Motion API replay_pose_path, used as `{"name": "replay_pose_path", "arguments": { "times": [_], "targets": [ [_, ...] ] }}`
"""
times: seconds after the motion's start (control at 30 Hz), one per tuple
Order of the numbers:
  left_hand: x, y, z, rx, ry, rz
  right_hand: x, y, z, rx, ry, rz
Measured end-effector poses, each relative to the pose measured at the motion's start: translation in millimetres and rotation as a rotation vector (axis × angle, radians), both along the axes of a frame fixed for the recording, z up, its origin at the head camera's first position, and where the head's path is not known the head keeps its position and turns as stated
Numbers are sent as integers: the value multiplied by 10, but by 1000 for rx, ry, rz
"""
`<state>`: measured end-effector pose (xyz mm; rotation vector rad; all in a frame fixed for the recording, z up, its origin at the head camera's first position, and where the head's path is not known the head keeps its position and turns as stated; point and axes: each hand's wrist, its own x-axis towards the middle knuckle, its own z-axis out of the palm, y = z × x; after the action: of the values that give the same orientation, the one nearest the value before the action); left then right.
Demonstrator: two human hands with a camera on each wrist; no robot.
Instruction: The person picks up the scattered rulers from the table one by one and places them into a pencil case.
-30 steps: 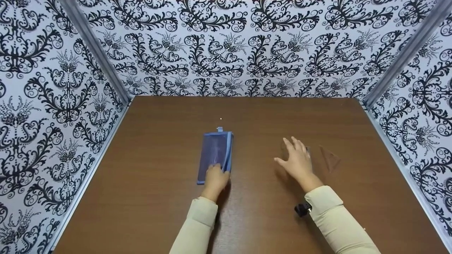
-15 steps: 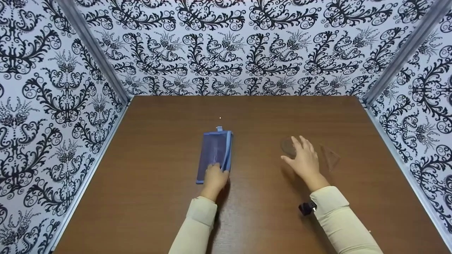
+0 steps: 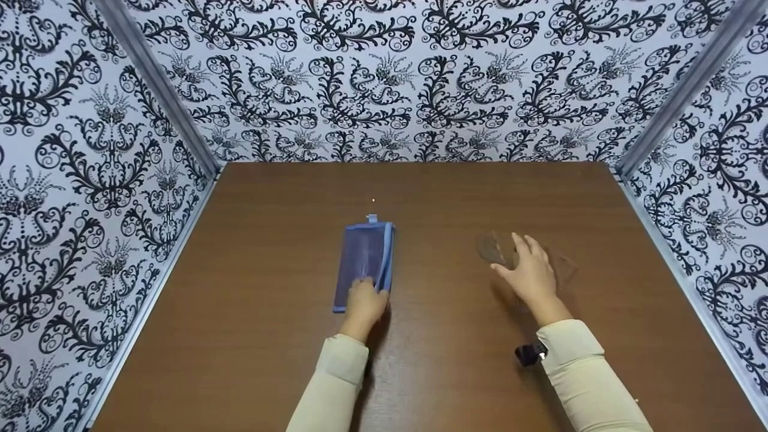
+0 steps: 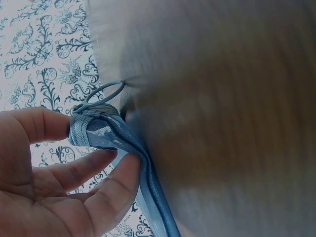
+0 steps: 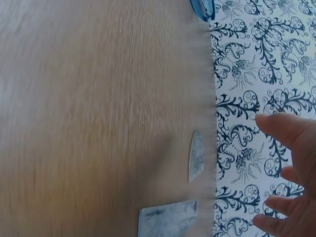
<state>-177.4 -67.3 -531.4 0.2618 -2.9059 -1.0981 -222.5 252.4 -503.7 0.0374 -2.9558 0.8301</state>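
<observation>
Only left wrist view shows left hand (image 4: 44, 182) pinching pouch (image 4: 106, 133) ring.

Blue mesh pouch (image 3: 365, 258) flat on table, lengthwise away; clear protractor (image 3: 495, 248) and clear triangle ruler (image 3: 563, 269) lie right.
</observation>
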Motion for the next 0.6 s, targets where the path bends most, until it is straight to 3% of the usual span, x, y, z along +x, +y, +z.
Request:
{"name": "replay_pose_path", "arguments": {
  "times": [0.6],
  "targets": [
    [-18,-18,10,50,-80,1,17,166,-77,-81,-92,-67]
  ]
}}
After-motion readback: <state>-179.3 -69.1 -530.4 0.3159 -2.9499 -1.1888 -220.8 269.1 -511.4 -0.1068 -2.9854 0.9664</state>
